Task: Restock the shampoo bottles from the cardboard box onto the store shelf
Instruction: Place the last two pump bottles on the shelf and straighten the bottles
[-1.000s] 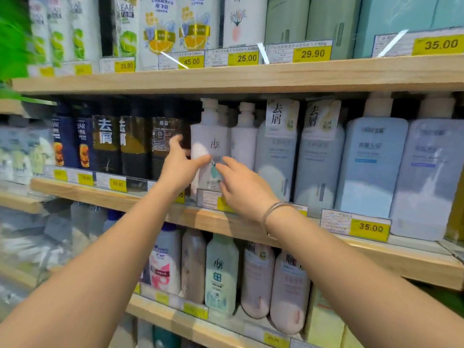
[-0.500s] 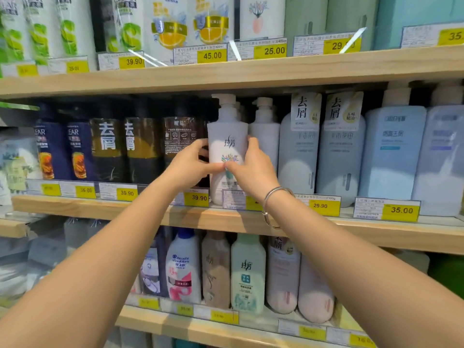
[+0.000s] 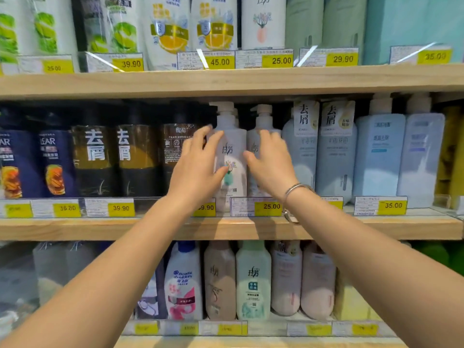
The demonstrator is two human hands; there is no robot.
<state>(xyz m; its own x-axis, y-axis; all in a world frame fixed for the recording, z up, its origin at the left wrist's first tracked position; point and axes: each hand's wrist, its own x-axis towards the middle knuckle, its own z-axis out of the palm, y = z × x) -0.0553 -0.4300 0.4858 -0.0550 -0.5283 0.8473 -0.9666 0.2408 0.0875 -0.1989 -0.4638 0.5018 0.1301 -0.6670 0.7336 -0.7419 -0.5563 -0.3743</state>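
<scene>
The middle shelf (image 3: 125,228) is a pale wooden board with yellow price tags (image 3: 268,206) along its front edge. Standing upright on it in a row, from left: dark blue bottles (image 3: 54,163), black-and-gold bottles (image 3: 96,159), a brown bottle (image 3: 175,151), two white pump bottles (image 3: 232,151), pale blue-grey bottles (image 3: 335,156) and light blue pump bottles (image 3: 378,156). Further bottles stand on the boards above and below

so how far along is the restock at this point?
Done: a white pump bottle stands upright at the front of the middle shelf, above the 25.00 tag, with another like it beside it. In hand: nothing gripped; left hand and right hand are open either side of it. Left: unknown, the cardboard box is out of view.
</scene>
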